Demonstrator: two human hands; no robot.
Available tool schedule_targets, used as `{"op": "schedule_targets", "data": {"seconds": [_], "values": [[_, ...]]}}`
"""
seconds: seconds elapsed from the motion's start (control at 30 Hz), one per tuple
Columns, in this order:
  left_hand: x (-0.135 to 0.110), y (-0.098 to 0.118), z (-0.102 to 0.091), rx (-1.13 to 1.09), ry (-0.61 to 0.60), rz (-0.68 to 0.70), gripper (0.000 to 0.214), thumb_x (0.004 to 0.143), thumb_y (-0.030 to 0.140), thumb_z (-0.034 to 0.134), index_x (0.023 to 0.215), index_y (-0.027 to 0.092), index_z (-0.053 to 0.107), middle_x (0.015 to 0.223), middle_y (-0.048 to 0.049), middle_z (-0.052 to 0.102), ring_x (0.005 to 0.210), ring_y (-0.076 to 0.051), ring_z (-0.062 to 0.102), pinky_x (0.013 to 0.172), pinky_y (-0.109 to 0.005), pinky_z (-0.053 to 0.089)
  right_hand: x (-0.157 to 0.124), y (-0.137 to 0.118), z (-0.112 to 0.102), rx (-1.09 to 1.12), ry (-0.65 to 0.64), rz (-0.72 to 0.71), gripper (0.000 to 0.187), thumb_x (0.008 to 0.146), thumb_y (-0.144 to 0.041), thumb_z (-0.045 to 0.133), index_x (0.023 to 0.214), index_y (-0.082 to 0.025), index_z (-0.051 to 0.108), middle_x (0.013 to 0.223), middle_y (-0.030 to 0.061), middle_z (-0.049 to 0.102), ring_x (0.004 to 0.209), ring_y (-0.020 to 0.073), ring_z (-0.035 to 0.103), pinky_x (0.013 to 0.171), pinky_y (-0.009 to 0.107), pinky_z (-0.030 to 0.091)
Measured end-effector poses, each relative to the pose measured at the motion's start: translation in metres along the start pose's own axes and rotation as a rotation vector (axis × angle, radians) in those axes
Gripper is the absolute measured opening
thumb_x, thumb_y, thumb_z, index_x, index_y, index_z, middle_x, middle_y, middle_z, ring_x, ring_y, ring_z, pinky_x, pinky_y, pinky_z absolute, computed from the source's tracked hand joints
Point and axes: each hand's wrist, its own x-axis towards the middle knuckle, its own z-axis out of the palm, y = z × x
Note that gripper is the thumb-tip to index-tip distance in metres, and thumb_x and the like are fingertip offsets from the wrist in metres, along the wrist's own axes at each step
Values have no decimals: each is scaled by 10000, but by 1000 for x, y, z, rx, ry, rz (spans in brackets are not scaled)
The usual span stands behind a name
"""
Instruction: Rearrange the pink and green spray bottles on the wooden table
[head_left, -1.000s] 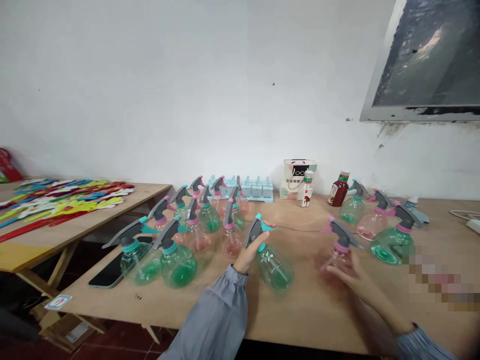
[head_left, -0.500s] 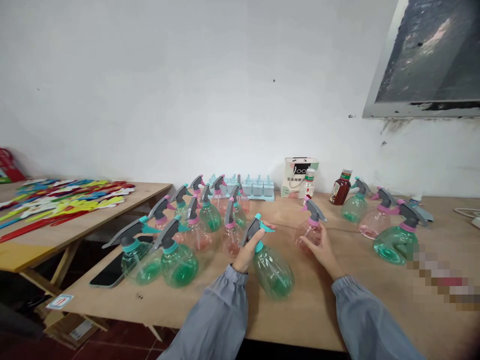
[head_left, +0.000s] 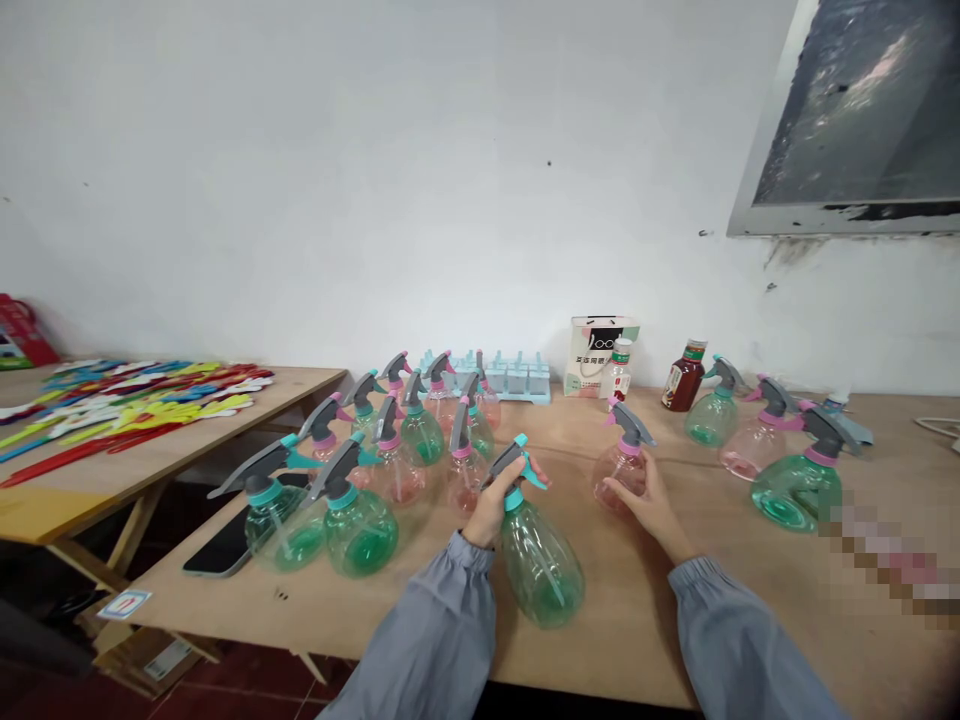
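My left hand (head_left: pixel 499 497) is closed round the grey and teal spray head of a green spray bottle (head_left: pixel 541 565), which tilts with its base toward the front right. Round the body of a pink spray bottle (head_left: pixel 616 470) my right hand (head_left: pixel 651 507) is wrapped, thumb at the front. That bottle stands upright on the table, its grey and pink head pointing left. To the left of my hands stand several green and pink spray bottles, among them a green spray bottle (head_left: pixel 360 532) and a pink spray bottle (head_left: pixel 466 475).
Farther right are a green spray bottle (head_left: pixel 795 487) and a pink spray bottle (head_left: pixel 754 442). A paper bag (head_left: pixel 589 365), a brown drink bottle (head_left: pixel 682 378) and light-blue molds (head_left: pixel 517 378) line the wall. A phone (head_left: pixel 217 548) lies front left. Colourful gloves (head_left: pixel 172 410) cover another table.
The green bottle in my left hand has swung slightly, its base now lower and a little nearer. My right hand stays on the pink bottle. The view has shifted slightly.
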Motion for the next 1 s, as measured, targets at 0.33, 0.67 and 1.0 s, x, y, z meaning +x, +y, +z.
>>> {"op": "schedule_targets", "data": {"seconds": [0.33,0.67,1.0], "values": [[0,-4,2,-42,49,30,353,749,515,670,737,163,659,756,-67,717,877,-236,701,819,-338,527,-3,-8,-4,-21,-6,11,844,692,-593,755,1381,-247,410,1340,139,552,1240,337,547,1061,566,427],[-6,3,1,66,2,18,421,771,581,644,688,169,663,668,-66,699,763,-229,702,763,-338,537,-4,-5,-5,-30,4,4,842,691,-606,749,1379,-259,411,1334,135,560,1242,339,545,1075,576,409],[-56,56,-12,810,130,149,303,784,437,701,962,193,732,844,-53,748,743,-212,686,712,-294,515,-4,-8,-6,-51,-25,1,835,711,-610,729,1377,-239,390,1353,154,533,1268,346,523,1082,577,400]]}}
